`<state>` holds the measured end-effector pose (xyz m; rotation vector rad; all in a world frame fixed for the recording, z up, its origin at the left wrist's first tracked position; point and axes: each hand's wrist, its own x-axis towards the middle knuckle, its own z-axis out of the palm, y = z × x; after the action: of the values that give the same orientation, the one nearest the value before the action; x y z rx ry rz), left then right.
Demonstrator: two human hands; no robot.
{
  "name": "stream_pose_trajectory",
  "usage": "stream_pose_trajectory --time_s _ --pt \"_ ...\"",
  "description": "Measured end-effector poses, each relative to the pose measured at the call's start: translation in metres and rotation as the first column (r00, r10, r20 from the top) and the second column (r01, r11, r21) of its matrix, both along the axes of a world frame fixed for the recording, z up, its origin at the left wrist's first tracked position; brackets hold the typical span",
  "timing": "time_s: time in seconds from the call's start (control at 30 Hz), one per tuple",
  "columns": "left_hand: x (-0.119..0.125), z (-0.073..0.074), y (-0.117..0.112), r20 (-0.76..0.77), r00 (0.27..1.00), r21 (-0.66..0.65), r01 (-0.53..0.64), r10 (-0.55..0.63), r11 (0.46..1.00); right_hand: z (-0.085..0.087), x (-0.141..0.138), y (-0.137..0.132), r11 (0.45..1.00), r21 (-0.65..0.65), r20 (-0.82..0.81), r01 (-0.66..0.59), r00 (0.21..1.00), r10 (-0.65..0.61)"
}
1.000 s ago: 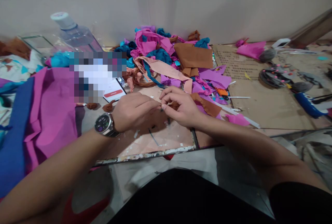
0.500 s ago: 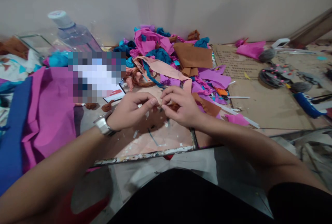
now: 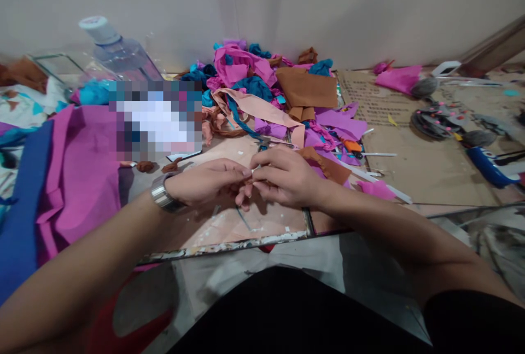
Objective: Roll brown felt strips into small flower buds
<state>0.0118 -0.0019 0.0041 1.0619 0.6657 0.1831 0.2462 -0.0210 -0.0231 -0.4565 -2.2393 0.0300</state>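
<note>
My left hand [image 3: 211,180], with a metal-banded watch [image 3: 162,192] on the wrist, meets my right hand [image 3: 289,176] above the table board [image 3: 213,228]. Thumbs and fingers of both hands are pinched together, tip to tip. What they hold is tiny and mostly covered by the fingers, so I cannot make it out. Just beyond my right hand lies a small metal tool [image 3: 266,141], partly hidden. To the left of my left wrist rest two crumpled brown paper bits [image 3: 145,166]. A strip of brown crepe paper [image 3: 328,167] lies beside my right hand.
Behind the hands is a heap of pink, blue and purple crepe paper [image 3: 241,72]. A clear bottle [image 3: 127,58] stands back left, near folded magenta paper [image 3: 86,179]. On the right lie a cardboard sheet [image 3: 394,162], a pincushion [image 3: 437,121] and white sticks [image 3: 381,154].
My left hand has turned, and its lower fingers now show below the pinch. My right hand's fingers have closed in, and the brown bit seen by them is hidden.
</note>
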Motion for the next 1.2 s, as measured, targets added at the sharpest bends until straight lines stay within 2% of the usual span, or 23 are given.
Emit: stream_pose_trajectory --time_s 0.17,0.43,0.67,0.8,0.87,0.93,1.0,1.1,1.13,1.2 --pt "0.001 0.001 -0.001 0.020 1.000 -0.053 0.003 -0.002 0.999 -0.001 0.002 0.000 1.000 -0.009 0.016 -0.007 1.000 0.007" --pt "0.000 -0.002 0.000 0.048 0.999 -0.032 -0.012 0.014 0.999 -0.001 0.001 0.001 1.000 -0.025 -0.016 0.015 1.000 -0.015" --pt "-0.003 -0.014 0.006 0.068 0.998 0.147 0.004 -0.014 0.989 0.000 -0.001 -0.001 0.986 -0.152 -0.022 0.064 0.997 -0.068" --pt "-0.002 -0.013 0.009 0.044 0.999 0.317 -0.008 -0.007 0.948 0.001 -0.002 -0.001 0.971 -0.227 -0.066 0.073 0.994 -0.090" --pt "0.000 -0.009 0.009 0.001 1.000 0.440 -0.006 0.006 0.898 0.001 -0.002 -0.001 0.961 -0.267 -0.080 0.065 0.993 -0.090" --pt "0.001 -0.005 0.009 -0.043 0.999 0.574 0.001 0.029 0.819 0.001 -0.002 0.000 0.950 -0.306 -0.088 0.055 0.992 -0.086" --pt "0.002 -0.003 0.007 -0.081 0.993 0.722 0.001 0.083 0.692 0.000 -0.002 0.000 0.943 -0.331 -0.103 0.044 0.991 -0.083" --pt "0.003 -0.003 0.004 -0.095 0.976 0.889 -0.007 0.199 0.459 -0.001 -0.002 -0.001 0.936 -0.350 -0.136 0.032 0.987 -0.084" --pt "0.003 -0.003 0.004 -0.087 0.970 0.916 -0.012 0.228 0.400 -0.001 -0.003 -0.001 0.934 -0.356 -0.145 0.030 0.986 -0.087" --pt "0.003 -0.005 0.003 -0.059 0.962 0.947 -0.030 0.266 0.318 -0.001 -0.003 -0.002 0.932 -0.362 -0.160 0.030 0.983 -0.094"
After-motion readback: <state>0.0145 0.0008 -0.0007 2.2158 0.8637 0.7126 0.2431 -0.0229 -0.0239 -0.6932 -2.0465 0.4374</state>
